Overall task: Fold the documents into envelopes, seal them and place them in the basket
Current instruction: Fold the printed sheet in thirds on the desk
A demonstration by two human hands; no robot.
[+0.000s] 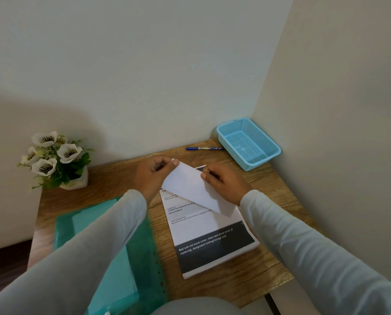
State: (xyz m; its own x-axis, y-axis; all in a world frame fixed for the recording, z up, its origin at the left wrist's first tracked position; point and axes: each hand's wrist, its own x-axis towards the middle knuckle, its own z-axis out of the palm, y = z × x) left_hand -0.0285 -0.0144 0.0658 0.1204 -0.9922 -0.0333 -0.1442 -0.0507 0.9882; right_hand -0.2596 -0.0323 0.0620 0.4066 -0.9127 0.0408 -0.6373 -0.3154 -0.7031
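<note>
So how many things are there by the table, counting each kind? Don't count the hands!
blue basket: 1
blue pen: 1
green folder: 1
envelope: 1
paper stack: 1
potted flowers: 1
Total: 6

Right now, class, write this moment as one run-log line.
left hand pinches envelope | right hand pinches envelope | envelope above documents | basket empty
</note>
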